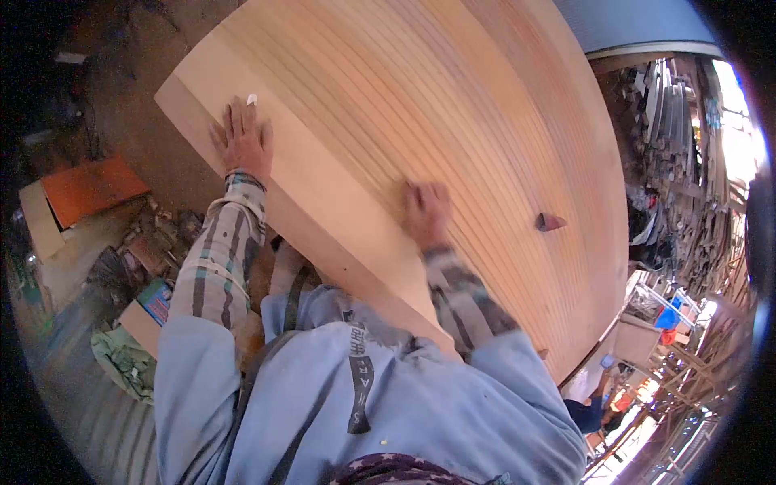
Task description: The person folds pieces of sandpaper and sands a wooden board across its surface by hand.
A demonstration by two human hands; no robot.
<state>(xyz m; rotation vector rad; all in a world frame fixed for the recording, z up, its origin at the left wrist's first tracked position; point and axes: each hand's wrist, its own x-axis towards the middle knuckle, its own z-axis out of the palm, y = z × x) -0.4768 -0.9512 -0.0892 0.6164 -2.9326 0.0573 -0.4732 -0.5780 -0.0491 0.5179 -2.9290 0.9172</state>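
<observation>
A large wooden panel with lengthwise grooves fills the middle of the view. My left hand lies flat near its left edge, fingers spread, with a white wrap on one fingertip. Near the middle of the panel my right hand is closed, its knuckles bent, pressed down on the grooved surface by the plain border strip. It is blurred, and what it holds is a small dark thing I cannot make out. A small dark red folded piece rests on the panel to the right of that hand.
An orange board, scraps and a green cloth lie on the floor at the left. Stacked wood strips stand at the right. A blue surface is at the top right. Part of another person shows at the lower right.
</observation>
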